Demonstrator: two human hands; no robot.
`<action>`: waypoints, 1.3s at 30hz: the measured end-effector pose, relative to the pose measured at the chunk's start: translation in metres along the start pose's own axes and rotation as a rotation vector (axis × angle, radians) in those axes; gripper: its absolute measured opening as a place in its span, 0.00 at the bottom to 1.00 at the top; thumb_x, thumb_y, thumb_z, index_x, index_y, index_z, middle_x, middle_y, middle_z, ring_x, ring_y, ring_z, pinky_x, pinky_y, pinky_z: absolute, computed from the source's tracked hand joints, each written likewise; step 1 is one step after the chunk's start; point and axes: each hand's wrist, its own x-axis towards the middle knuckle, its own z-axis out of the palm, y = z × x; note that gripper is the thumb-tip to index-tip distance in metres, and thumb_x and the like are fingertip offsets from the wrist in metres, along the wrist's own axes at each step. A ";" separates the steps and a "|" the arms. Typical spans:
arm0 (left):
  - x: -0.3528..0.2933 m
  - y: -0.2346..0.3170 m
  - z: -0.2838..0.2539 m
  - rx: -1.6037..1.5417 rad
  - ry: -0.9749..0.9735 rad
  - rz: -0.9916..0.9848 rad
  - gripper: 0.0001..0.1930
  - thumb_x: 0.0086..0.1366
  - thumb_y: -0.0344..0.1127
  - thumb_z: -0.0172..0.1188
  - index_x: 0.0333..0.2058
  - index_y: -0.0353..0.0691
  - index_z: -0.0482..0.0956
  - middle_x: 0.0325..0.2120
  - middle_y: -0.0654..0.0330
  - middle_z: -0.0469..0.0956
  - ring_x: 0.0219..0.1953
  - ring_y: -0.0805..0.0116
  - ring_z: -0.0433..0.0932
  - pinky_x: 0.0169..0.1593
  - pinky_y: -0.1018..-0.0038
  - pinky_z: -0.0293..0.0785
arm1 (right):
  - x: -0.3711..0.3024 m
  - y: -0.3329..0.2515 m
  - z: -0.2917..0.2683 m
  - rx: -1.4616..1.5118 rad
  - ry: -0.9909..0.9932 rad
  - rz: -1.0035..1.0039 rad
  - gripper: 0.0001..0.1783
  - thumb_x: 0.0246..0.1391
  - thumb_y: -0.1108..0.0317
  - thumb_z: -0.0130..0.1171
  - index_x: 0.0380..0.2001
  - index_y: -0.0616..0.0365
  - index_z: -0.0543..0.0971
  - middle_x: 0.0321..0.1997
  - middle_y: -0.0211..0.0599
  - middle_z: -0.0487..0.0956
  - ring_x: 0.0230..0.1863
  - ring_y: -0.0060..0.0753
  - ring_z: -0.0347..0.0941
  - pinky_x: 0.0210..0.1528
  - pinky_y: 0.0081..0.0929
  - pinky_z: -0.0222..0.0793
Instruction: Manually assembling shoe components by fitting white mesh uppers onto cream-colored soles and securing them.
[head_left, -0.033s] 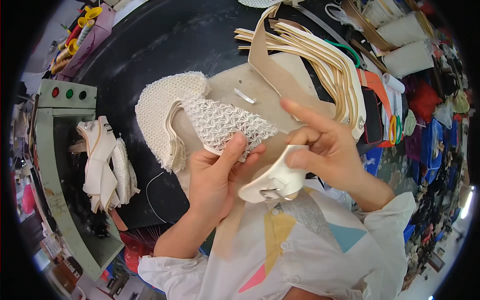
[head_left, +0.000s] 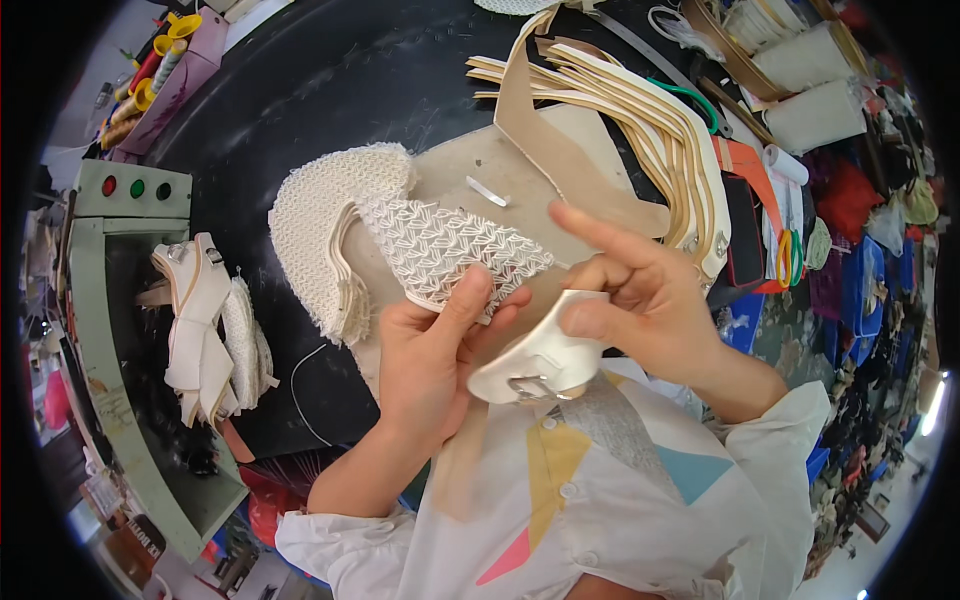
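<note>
My left hand [head_left: 425,365] pinches a cream woven shoe-upper piece [head_left: 440,240] between thumb and fingers, its wide end pointing away to the left. Close beside it, my right hand [head_left: 650,305] grips a cream leather strap piece [head_left: 575,345] with a metal buckle [head_left: 535,385] near its lower edge. The right index finger points out, away from the strap. A blurred tan strip hangs below my left hand. Just past the woven piece lies a stack of curved, frayed woven pieces [head_left: 315,210].
A beige board [head_left: 445,160] on the black table carries a small white strip [head_left: 488,191]. Tan-edged straps [head_left: 670,140] and a folded tan strip [head_left: 535,130] lie at the far right. Left stands a grey-green button box [head_left: 135,200] near buckled straps [head_left: 195,340]; thread spools [head_left: 160,75] are farther back.
My right hand and the strap piece have shifted slightly left, toward my left hand. The left hand keeps its hold on the woven piece.
</note>
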 end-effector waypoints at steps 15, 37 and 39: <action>-0.009 -0.010 -0.005 -0.096 -0.093 0.028 0.09 0.62 0.31 0.55 0.38 0.31 0.77 0.37 0.54 0.78 0.37 0.71 0.78 0.39 0.75 0.77 | 0.005 0.013 0.002 -0.039 0.099 0.042 0.13 0.51 0.75 0.59 0.40 0.70 0.76 0.36 0.37 0.79 0.36 0.18 0.73 0.37 0.15 0.71; -0.008 -0.003 -0.020 0.053 -0.250 -0.123 0.20 0.68 0.42 0.46 0.31 0.28 0.78 0.34 0.49 0.79 0.34 0.70 0.79 0.38 0.75 0.75 | 0.004 0.030 -0.012 0.135 0.057 0.007 0.08 0.53 0.70 0.58 0.34 0.65 0.76 0.32 0.33 0.78 0.34 0.17 0.72 0.38 0.16 0.68; -0.010 -0.002 -0.016 0.000 -0.212 -0.135 0.17 0.67 0.40 0.49 0.33 0.28 0.78 0.34 0.51 0.79 0.35 0.72 0.78 0.38 0.76 0.74 | 0.004 0.029 -0.008 0.026 0.098 -0.048 0.08 0.52 0.71 0.59 0.33 0.66 0.76 0.31 0.32 0.78 0.32 0.17 0.71 0.38 0.16 0.67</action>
